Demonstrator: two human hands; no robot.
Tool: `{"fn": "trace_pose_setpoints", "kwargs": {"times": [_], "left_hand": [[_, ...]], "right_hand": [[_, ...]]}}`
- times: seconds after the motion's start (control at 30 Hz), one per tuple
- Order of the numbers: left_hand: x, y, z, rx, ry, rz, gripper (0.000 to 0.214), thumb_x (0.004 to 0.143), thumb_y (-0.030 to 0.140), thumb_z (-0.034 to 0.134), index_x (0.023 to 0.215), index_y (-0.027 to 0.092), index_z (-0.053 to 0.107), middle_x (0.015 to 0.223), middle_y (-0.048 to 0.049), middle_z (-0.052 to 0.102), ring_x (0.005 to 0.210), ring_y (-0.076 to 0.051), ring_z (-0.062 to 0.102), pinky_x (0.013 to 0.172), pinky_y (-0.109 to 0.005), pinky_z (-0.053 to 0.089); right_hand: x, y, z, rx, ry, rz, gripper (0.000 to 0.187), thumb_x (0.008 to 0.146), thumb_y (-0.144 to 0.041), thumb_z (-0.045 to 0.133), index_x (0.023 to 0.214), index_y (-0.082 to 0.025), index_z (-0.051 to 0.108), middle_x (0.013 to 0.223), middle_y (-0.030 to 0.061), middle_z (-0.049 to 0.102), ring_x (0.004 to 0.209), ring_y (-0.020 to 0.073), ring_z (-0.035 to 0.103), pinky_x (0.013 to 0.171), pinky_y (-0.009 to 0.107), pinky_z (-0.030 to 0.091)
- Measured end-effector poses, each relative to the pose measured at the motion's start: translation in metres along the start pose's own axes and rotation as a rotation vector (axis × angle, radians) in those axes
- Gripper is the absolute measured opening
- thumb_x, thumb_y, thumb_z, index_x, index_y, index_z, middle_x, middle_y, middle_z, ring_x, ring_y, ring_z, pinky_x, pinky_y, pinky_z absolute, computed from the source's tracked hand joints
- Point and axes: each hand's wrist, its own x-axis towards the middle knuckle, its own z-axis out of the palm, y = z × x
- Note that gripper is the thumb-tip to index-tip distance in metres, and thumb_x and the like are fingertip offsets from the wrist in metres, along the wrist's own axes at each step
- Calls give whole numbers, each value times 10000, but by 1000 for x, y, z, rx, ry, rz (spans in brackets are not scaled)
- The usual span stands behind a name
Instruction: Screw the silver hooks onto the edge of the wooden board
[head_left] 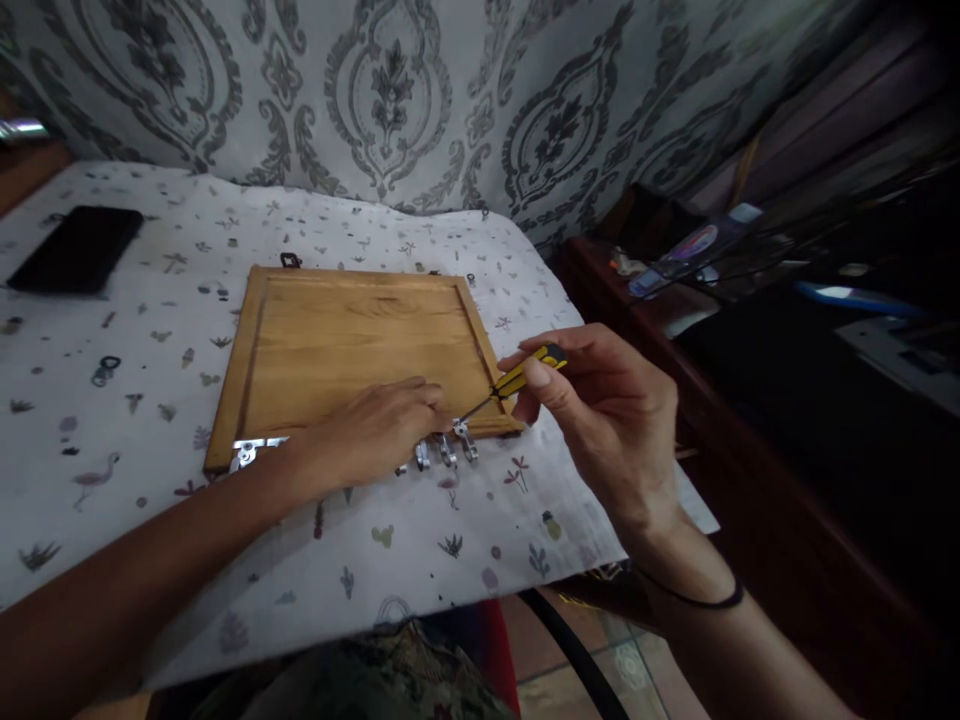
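Observation:
A wooden panel [352,340] with a raised frame lies flat on a table covered by a patterned white cloth [150,400]. My left hand [379,430] rests on the panel's near edge, fingers curled down by a metal hinge [450,447]. My right hand [600,420] is closed on a yellow-and-black screwdriver [517,378]. The screwdriver's tip points down-left at the hinge, close to the panel's near right corner. A second metal hinge [251,450] sticks out at the near left corner.
A black phone [79,248] lies at the far left of the cloth. Small dark fittings [105,370] lie loose on the cloth left of the panel. To the right stands a dark wooden cabinet [750,450] with clutter on top. Patterned wallpaper [390,90] is behind.

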Motion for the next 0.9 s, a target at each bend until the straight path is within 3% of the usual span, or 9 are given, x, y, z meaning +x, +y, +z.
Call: {"fn": "trace_pose_setpoints", "kwargs": {"times": [0.2, 0.3, 0.43, 0.6, 0.9], "left_hand": [[6, 7, -16, -84, -65, -98, 335, 985, 78, 522, 1099, 258, 781, 970, -33, 675, 951, -185, 642, 826, -299, 481], [6, 11, -18, -78, -60, -138, 309, 1022, 129, 506, 1168, 252, 749, 1061, -45, 705, 1014, -199, 657, 896, -333, 503], [1, 22, -15, -6, -22, -224, 267, 1080, 293, 480, 1189, 180, 696, 1126, -82, 708, 1065, -231, 659, 949, -390, 523], [1, 40, -7, 154, -77, -334, 449, 955, 515, 689, 1194, 136, 663, 1181, -132, 687, 1161, -327, 636, 960, -472, 546], [4, 40, -2, 231, -80, -324, 359, 961, 429, 697, 1174, 142, 671, 1194, -136, 685, 1162, -325, 624, 971, -483, 543]], "right_hand": [[4, 2, -1, 32, -49, -27, 340, 893, -528, 794, 895, -213, 665, 737, -30, 674, 508, 85, 602, 474, 206, 516], [5, 3, -3, 42, -46, -28, 366, 885, -543, 795, 900, -205, 656, 762, -23, 687, 508, 83, 604, 476, 205, 514], [4, 5, -5, 35, -42, -18, 381, 895, -566, 773, 909, -200, 664, 754, -21, 685, 514, 85, 605, 486, 209, 510], [3, 7, -7, 44, -40, -27, 363, 912, -542, 764, 912, -194, 661, 737, -24, 682, 507, 86, 607, 485, 215, 494], [5, 8, -7, 69, -40, -22, 376, 905, -563, 764, 889, -204, 657, 714, -33, 659, 512, 83, 590, 490, 218, 493]]}}
